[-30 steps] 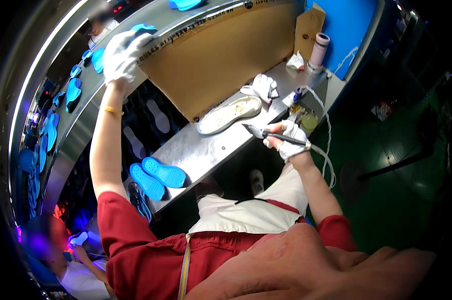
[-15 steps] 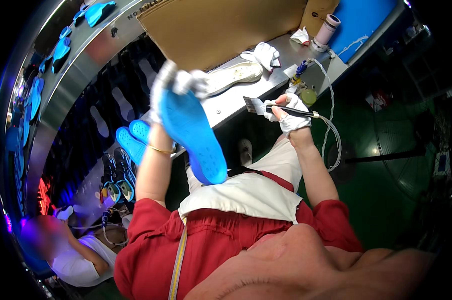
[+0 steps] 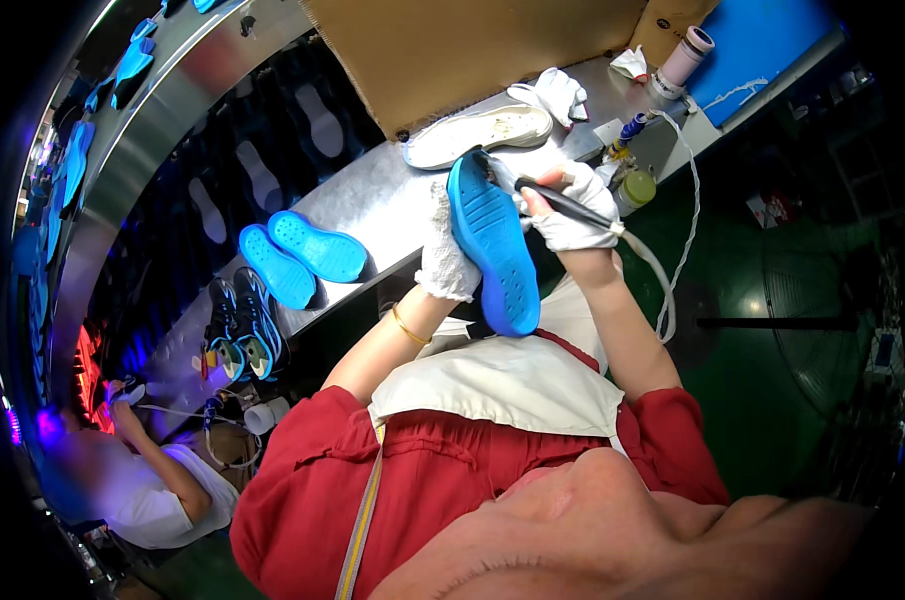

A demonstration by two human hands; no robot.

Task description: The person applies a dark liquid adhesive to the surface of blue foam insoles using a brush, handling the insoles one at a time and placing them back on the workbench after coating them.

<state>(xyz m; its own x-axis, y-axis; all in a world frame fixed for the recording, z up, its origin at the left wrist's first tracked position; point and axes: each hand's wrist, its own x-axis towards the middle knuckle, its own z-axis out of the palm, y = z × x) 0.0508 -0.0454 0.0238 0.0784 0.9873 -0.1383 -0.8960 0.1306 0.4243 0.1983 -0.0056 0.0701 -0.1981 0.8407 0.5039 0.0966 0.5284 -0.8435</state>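
Observation:
A blue shoe insole with small holes and ridges stands tilted before me, its toe end toward the bench. My left hand, in a white glove, grips it from the left side; most of those fingers are hidden behind it. In my right hand, gloved with bare fingertips, is a brush with a black handle and a pale hose at its rear end. The brush head is at the insole's upper right edge, its bristles partly hidden there. Just beyond lies a white shoe on the metal bench.
Two more blue insoles lie left on the bench, near dark shoes with blue trim. A cardboard sheet, white cloth, pink bottle and greenish container stand farther off. At left, a co-worker sits beside the conveyor.
My left hand has brought the insole rightward, close to my right hand. The brush, earlier held apart from it, is now against the insole's upper edge.

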